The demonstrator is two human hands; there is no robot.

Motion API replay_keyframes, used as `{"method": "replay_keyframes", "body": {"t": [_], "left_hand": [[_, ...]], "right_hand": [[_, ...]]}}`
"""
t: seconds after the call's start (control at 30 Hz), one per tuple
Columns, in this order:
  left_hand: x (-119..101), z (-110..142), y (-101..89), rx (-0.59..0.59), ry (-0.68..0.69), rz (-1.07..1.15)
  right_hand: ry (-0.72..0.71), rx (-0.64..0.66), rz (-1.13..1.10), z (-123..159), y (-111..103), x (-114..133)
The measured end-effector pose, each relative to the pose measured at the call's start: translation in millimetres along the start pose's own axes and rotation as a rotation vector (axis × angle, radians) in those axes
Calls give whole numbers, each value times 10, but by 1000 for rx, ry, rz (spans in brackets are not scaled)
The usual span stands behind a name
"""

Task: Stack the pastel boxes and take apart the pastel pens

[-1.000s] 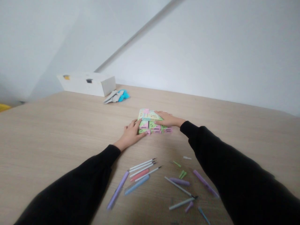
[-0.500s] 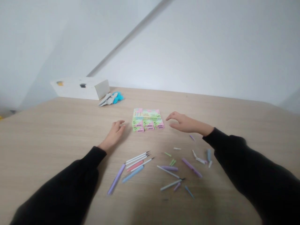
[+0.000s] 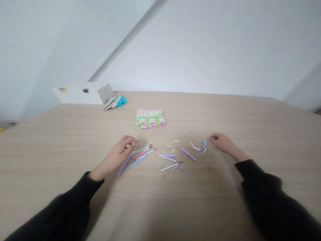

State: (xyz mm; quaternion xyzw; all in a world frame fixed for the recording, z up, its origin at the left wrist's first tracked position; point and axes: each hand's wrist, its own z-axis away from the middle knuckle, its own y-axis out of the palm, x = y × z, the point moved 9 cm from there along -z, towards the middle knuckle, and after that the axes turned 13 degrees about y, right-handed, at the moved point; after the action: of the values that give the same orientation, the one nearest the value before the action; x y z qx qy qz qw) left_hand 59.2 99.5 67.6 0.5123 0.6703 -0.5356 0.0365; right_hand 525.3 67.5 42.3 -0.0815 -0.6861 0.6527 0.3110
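My left hand (image 3: 123,149) hovers at the left of the pen parts, fingers bent and apart, holding nothing I can see. Under and beside its fingertips lie slim white pen refills (image 3: 142,149) with dark tips, a red barrel (image 3: 139,155), a blue barrel (image 3: 138,160) and a purple barrel (image 3: 123,165). On the right, my right hand (image 3: 222,142) is loosely curled with nothing visible in it. Just left of its fingertips are a short blue piece (image 3: 205,144) and small white pieces (image 3: 196,148). Another purple barrel (image 3: 188,154) lies farther left.
Stacked pink and green boxes (image 3: 150,119) marked 5 stand beyond the parts. Two more refills (image 3: 170,166) and small green pieces (image 3: 172,151) lie mid-table. At the back left are a white box (image 3: 80,93) and a crumpled grey and blue cloth-like item (image 3: 115,102), before a wall.
Both hands have left the sides of the stacked boxes and come back nearer me, the left to the refills, the right beside the small pieces. The camera view has shifted too.
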Motion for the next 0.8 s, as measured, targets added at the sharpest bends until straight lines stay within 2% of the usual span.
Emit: {"method": "replay_keyframes", "body": {"t": [0.13,0.4,0.47,0.57,0.63,0.7,0.8], "left_hand": [[-243,48,198,-42,34,34],[-731,102,755,58,126,151],[-789,127,820,80,129,168],[-791,166,835,76,104,190],[-767,202,847,87,61,218],[-742,255,912,122,-8,306],[-746,356,1102,165,-117,582]], "right_hand": [[85,-22,19,7,132,-157],[137,5,10,-53,376,-55],[115,3,-35,-45,363,-17],[90,-42,-125,7,181,26],[59,-66,-185,109,16,93],[-23,-24,-285,306,-74,254],[-270,201,-593,841,10,693]]}}
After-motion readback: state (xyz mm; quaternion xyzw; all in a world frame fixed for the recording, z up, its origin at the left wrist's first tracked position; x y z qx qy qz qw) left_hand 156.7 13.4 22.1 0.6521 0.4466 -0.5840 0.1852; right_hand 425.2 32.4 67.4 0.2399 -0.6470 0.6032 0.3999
